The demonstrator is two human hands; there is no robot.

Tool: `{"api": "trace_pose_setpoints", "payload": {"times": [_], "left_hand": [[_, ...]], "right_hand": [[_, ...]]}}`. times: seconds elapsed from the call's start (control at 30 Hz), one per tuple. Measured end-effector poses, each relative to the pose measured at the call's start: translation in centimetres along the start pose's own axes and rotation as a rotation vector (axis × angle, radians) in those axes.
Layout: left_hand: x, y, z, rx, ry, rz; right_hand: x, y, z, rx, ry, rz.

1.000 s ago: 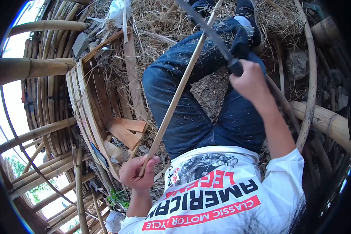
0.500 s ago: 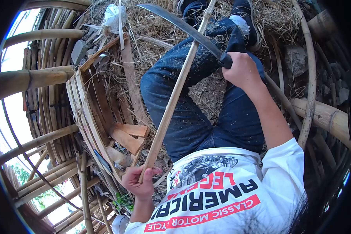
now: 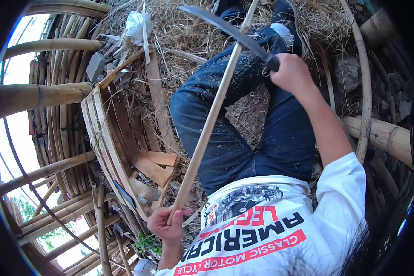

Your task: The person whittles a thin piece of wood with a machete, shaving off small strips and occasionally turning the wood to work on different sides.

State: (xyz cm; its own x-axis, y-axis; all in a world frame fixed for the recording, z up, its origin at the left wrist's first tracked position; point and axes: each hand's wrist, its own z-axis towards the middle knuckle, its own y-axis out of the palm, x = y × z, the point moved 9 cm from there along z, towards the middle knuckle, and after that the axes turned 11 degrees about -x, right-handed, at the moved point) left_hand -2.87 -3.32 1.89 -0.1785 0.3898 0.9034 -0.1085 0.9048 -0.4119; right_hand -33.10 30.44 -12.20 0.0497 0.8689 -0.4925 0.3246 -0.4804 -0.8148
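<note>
A long, pale bamboo strip (image 3: 206,131) slants across my lap, from beside my hip up past my shins. My left hand (image 3: 167,224) is closed around its near end, thumb along the strip. My right hand (image 3: 290,72) grips the black handle of a long curved knife (image 3: 237,34). The blade crosses over the strip near my knee, its tip pointing up and left. My blue jeans (image 3: 211,99), dusted with fine shavings, lie beneath both.
To the left stands a wooden crate (image 3: 96,115) with wood offcuts (image 3: 152,170) beside it. Bamboo poles (image 3: 62,95) form a fence on that side. Fibrous shavings (image 3: 179,34) cover the ground ahead. A thick bamboo pole (image 3: 382,134) lies at right, and a plastic bag (image 3: 135,25) at upper left.
My right hand and the knife have shifted slightly right and down in view. My left hand still holds the strip's near end, and the whole view has shifted a little.
</note>
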Motion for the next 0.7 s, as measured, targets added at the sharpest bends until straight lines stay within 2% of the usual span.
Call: {"api": "trace_pose_setpoints", "payload": {"times": [0.07, 0.17, 0.33, 0.43, 0.53, 0.6, 0.7], "left_hand": [[-0.4, 1.2, 0.3, -0.040, -0.014, -0.112], [-1.3, 0.9, 0.9, 0.027, -0.035, -0.135], [-2.8, 0.2, 1.5, 0.045, -0.110, -0.168], [-1.9, -0.4, 1.2, 0.054, -0.078, -0.176], [-1.2, -2.0, 0.6, 0.071, -0.013, -0.199], [-0.8, -2.2, 0.7, 0.082, 0.021, -0.226], [-1.3, -0.8, 1.2, 0.037, -0.028, -0.276]], "right_hand": [[0.9, -0.4, 0.2, 0.010, 0.015, -0.043], [-1.2, -0.3, -2.1, -0.003, 0.029, -0.026], [-6.4, 3.9, -6.4, -0.172, -0.212, 0.021], [-5.6, 3.6, -5.6, -0.104, -0.273, 0.049], [0.0, 2.1, -2.2, 0.076, -0.113, 0.040], [3.5, 1.2, -0.8, 0.035, 0.076, 0.048], [2.5, 0.6, -1.6, 0.064, 0.063, 0.041]]}}
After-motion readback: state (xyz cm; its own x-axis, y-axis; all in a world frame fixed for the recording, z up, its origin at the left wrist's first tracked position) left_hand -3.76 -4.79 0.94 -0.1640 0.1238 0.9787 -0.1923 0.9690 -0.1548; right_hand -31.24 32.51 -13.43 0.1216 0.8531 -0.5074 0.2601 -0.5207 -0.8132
